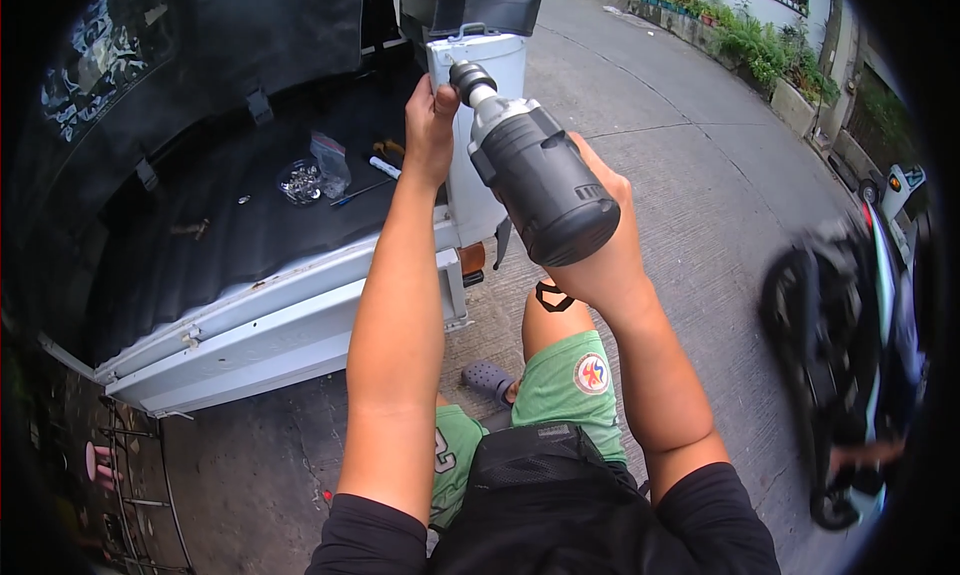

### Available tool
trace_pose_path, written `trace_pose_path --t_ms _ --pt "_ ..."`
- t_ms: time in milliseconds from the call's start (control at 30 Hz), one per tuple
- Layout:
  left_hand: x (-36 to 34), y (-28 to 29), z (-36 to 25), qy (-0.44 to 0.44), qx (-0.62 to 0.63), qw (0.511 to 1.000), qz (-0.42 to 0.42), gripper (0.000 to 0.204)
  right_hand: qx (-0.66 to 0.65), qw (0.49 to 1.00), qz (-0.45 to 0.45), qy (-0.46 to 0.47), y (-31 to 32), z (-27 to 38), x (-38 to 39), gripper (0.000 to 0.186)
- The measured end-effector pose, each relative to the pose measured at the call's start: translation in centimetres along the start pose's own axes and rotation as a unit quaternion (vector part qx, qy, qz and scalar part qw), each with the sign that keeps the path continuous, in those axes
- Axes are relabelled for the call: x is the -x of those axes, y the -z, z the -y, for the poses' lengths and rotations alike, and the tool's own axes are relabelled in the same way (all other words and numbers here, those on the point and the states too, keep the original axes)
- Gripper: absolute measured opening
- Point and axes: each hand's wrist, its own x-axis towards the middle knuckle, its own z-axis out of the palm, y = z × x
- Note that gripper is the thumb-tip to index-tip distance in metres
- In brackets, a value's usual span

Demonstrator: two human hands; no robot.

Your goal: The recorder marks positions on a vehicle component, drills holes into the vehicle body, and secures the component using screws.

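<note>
1. Drill (545,180), held in right hand (610,260), at post (465,190), right corner of bed (240,250).
2. Left hand (430,130), beside chuck (473,79); hold unclear.
3. Fasteners (299,183), loose on bed, not fitted.
4. Work done at post: cannot tell.

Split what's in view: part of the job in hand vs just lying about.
In the job:
- power drill, gripped by the right hand
- left hand, near the drill's front end
- white post, at the drill's tip

Apparently lying about, untouched:
- small metal pieces, possibly supplies
- clear plastic bag
- pink stool
</note>
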Motion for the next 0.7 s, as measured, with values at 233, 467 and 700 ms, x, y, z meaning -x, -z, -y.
trace_pose_path --t_ms 233,467,700 --pt "0.3 -0.7 -0.9 -0.011 -0.013 1.000 0.006 0.102 -0.009 1.000 0.005 0.012 0.5 -1.4 -0.1 0.054" --pt "0.2 -0.3 -0.8 -0.014 -0.012 1.000 0.001 0.101 -0.010 1.000 0.002 -0.012 0.2 -0.7 -0.1 0.058" --pt "0.3 -1.4 -1.3 -0.015 -0.019 1.000 -0.008 0.100 -0.001 1.000 -0.010 0.005 0.3 -0.9 0.2 0.065"
